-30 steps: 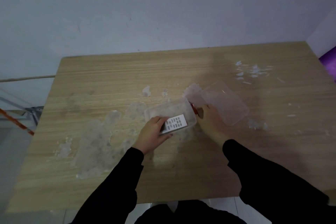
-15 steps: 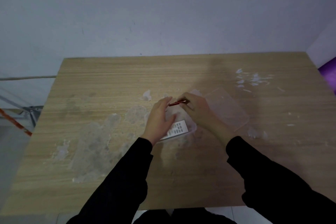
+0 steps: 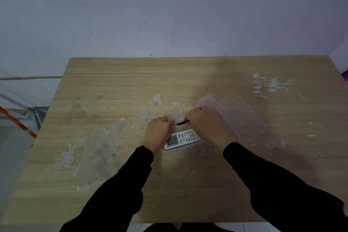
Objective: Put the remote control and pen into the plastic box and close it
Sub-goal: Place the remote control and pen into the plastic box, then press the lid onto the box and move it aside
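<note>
A white remote control [image 3: 181,138] with a small screen lies inside the clear plastic box [image 3: 178,117] at the table's middle. Above it a short stretch of a red pen [image 3: 181,123] shows between my two hands. My right hand [image 3: 204,124] is closed around the pen's right end, over the box. My left hand [image 3: 157,132] covers the box's left end, fingers curled near the pen's left tip; whether it grips the pen or the box is unclear. The clear lid [image 3: 240,117] lies flat on the table to the right of my right hand.
The wooden table [image 3: 113,175] has pale worn patches left of the box and white flecks at the far right. A grey wall runs behind it. A metal stand with an orange bar [image 3: 17,121] is beyond the left edge.
My right hand has brought the red pen down lower into the box beside the remote. My left hand has curled its fingers and stayed on the box's left end.
</note>
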The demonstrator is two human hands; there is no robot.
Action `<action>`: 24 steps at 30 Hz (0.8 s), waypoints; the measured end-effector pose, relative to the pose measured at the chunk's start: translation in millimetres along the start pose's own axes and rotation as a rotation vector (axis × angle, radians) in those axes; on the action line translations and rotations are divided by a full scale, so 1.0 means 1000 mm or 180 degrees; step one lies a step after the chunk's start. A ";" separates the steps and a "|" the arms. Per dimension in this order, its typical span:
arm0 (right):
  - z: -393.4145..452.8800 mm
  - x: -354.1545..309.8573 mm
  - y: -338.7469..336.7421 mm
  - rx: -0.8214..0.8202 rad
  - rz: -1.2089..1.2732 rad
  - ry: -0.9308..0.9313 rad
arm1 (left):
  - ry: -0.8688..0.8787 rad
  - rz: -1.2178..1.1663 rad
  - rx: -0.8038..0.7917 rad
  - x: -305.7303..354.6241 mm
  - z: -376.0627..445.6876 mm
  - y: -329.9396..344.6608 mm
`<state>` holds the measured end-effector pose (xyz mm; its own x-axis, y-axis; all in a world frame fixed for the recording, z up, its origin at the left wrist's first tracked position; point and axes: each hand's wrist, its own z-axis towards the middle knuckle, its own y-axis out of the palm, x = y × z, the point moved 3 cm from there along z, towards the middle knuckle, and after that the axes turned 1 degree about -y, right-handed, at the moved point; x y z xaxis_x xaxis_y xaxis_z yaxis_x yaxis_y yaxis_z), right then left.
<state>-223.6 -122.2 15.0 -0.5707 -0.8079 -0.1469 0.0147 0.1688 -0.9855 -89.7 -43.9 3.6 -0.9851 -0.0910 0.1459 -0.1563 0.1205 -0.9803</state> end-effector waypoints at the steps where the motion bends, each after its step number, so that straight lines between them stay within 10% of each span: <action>1: 0.002 0.000 0.003 -0.0030 -0.0056 0.0044 | -0.0041 0.0190 0.0009 0.000 0.001 0.000; 7: 0.002 0.006 0.018 -0.0147 0.0192 0.0225 | -0.0215 0.0458 -0.0022 0.000 0.007 0.006; 12: -0.021 0.044 0.003 0.1205 0.0817 0.1179 | -0.0244 -0.0458 0.0539 0.000 0.000 -0.004; 16: -0.059 0.090 0.024 0.0411 0.0599 0.2209 | -0.0330 -0.0855 0.0828 0.003 -0.006 -0.014; 24: -0.058 0.065 -0.023 0.1002 -0.0325 0.1343 | -0.0286 -0.1639 0.0929 0.023 -0.006 -0.036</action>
<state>-308.6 -146.0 33.0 -0.8616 -0.5033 -0.0662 0.1504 -0.1285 -0.9802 -107.1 -44.6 43.1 -0.7759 -0.1505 0.6126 -0.5734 -0.2366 -0.7844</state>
